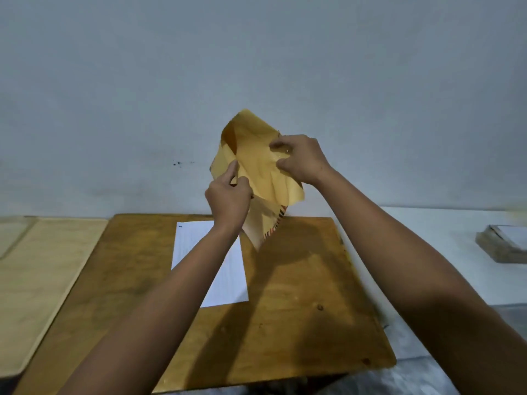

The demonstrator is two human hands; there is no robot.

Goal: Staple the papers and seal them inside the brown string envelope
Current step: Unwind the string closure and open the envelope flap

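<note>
Both hands (228,195) (299,161) grip envelope (256,155) — papers (211,263) below

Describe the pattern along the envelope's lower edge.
Diagonal stripes, dark, reddish and pale, run along the envelope edge; the head view shows it.

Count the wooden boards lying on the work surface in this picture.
2: a dark brown board in the middle under the papers, and a pale board at the left, cut off by the frame edge.

At frame centre, the brown envelope (258,163) is held aloft by both hands above the papers (209,263) on the tabletop (299,295).
</note>
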